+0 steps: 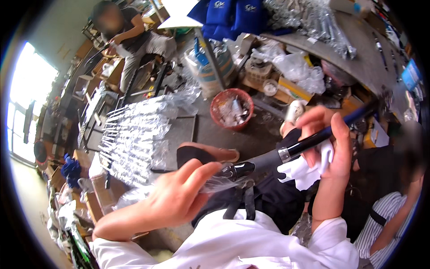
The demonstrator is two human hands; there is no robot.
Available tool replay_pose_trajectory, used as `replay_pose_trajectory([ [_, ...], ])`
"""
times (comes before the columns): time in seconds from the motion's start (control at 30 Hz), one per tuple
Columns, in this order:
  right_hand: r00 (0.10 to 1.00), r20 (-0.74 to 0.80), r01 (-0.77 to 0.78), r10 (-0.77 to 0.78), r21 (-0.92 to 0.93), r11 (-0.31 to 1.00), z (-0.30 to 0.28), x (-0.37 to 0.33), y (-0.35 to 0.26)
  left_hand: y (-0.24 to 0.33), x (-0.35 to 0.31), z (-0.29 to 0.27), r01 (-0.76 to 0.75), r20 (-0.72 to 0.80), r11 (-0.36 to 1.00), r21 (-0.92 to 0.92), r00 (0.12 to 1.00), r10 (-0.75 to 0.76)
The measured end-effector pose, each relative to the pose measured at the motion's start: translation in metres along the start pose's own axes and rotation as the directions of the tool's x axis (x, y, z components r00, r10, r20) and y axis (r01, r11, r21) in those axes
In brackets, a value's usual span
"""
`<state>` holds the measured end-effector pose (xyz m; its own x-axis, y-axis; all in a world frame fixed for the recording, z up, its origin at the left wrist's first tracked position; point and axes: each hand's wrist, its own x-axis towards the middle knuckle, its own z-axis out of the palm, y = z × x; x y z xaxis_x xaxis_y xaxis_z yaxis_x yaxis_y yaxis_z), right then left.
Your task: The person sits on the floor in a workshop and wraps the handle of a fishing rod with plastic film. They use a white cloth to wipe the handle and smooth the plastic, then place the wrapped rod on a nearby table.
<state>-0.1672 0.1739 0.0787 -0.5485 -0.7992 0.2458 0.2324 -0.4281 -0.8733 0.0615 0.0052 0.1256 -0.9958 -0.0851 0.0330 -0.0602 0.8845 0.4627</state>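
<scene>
The right hand (329, 143) is closed around a dark rod with a silver ring (286, 154), pressing a white cloth (309, 170) against it; the rod slants across the person's lap from upper right down to lower left. The left hand (179, 195) pinches a clear plastic sleeve (215, 183) at the rod's black lower end, fingers curled and thumb on top. On the floor beyond, a red round basket (232, 108) holds what look like crumpled clear wrappers, though blur hides detail. Left of it lies a row of rods bagged in clear plastic (134, 139). A cardboard box (293, 89) near the table (358, 62) holds more plastic bags.
</scene>
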Motion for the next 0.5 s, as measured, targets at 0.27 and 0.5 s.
replay_pose_trajectory([
  [0.27, 0.985, 0.025, -0.173, 0.171, 0.080, 0.982, -0.031, -0.010, 0.033, 0.009, -0.002, 0.056, 0.381, 0.358, 0.096, -0.920, 0.913, -0.196],
  [0.5, 0.987, -0.112, -0.120, 0.114, -0.045, 0.992, -0.034, -0.028, 0.056, -0.007, 0.020, 0.091, 0.265, 0.309, -0.285, -0.921, 0.943, -0.122],
])
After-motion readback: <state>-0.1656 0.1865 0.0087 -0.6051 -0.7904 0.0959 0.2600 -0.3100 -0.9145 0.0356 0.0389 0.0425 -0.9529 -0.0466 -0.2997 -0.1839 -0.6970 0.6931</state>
